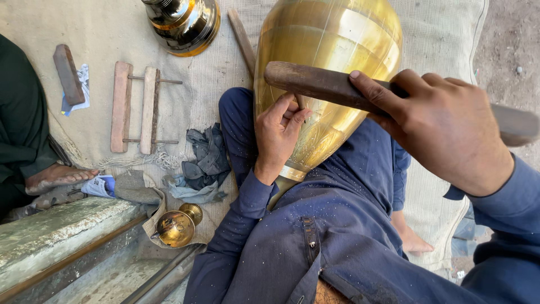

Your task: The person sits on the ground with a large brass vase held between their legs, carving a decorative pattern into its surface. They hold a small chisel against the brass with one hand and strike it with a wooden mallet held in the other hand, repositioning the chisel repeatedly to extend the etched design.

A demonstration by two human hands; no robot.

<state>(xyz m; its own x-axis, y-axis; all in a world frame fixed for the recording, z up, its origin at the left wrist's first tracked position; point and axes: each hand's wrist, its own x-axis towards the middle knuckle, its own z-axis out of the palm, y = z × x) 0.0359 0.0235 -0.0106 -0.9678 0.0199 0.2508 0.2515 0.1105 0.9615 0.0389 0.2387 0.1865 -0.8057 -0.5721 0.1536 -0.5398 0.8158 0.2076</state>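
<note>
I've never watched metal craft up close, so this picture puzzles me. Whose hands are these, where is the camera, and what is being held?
The camera sits on the person's head, looking down at their lap. A large brass vase lies across their blue-clothed legs. The left hand pinches a thin tool, mostly hidden, against the vase. The right hand grips a wooden mallet above it. On the cloth mat lie a wooden frame, a wooden block, crumpled rags, a dark brass-banded vessel and a small brass piece. Another person's bare foot shows at the left.
</note>
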